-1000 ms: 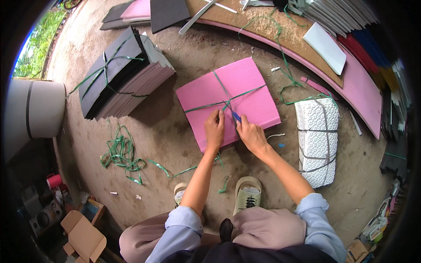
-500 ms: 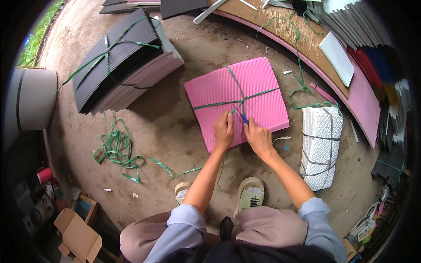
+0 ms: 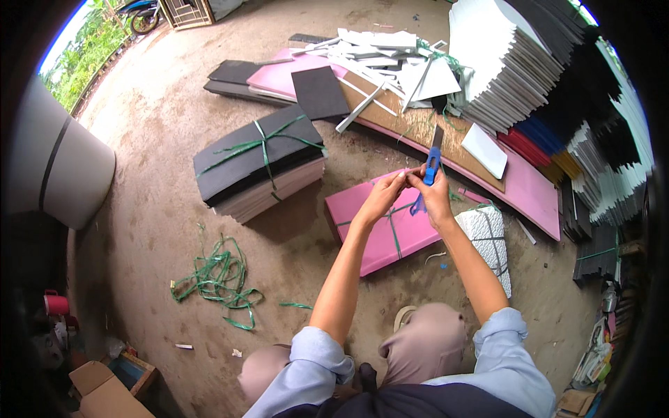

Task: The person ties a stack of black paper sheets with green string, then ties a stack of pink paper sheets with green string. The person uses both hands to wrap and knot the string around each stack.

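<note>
My right hand [image 3: 437, 200] grips a blue cutter knife [image 3: 432, 161], its blade pointing away from me. Close against it, my left hand [image 3: 381, 198] is closed, its fingertips meeting the right fingers; whatever it may pinch is too small to make out. Both hands hover over a stack of pink foam sheets [image 3: 373, 260], tied crosswise with green plastic twine [image 3: 394, 233]. To the left stands a taller bundle of black and pale pink sheets [image 3: 261, 164], bound the same way. A white textured bundle with dark straps [image 3: 483, 237] lies right of the pink stack, partly behind my right forearm.
Tangled green twine [image 3: 217, 279] lies on the floor at left. Farther off, white offcuts [image 3: 380, 52] cover long flat boards [image 3: 397, 122]. Stacked sheets [image 3: 505, 70] rise at the right. A large pale roll [image 3: 77, 171] stands at far left; an open cardboard box [image 3: 104, 393] is near lower left.
Both hands have lifted from the twine crossing on the pink stack and come together. The knife now points away with its blade showing. My view has tilted up, revealing more of the far floor.
</note>
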Action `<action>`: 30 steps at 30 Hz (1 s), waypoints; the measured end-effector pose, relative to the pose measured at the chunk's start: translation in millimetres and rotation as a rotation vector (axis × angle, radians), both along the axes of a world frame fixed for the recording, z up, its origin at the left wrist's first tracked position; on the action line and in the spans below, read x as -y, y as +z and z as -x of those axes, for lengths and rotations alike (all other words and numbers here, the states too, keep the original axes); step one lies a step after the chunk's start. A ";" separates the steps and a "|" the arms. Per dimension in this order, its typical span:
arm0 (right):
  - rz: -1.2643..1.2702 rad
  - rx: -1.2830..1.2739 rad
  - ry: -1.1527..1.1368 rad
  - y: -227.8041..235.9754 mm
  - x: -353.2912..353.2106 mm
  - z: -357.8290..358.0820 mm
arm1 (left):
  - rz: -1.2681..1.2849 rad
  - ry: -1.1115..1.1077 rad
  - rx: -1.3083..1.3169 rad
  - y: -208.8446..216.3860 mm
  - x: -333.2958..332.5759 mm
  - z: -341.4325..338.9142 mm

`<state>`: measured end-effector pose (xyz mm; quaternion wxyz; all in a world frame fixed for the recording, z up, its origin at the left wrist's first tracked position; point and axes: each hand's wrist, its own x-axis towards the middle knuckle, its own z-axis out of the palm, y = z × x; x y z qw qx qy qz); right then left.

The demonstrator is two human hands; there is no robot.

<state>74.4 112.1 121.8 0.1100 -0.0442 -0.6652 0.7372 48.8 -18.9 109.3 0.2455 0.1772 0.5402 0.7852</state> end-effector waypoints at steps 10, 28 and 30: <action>0.025 0.075 -0.117 7.7 -81.3 30.0 | 0.349 -0.069 0.054 -6.2 1.8 19.4; -0.255 -0.196 -0.754 -54.5 -349.1 82.6 | 0.882 0.653 -0.727 -4.3 -338.0 127.8; -0.636 0.048 -0.627 -93.1 -369.5 79.2 | 0.908 0.523 -0.651 -25.2 -356.5 114.4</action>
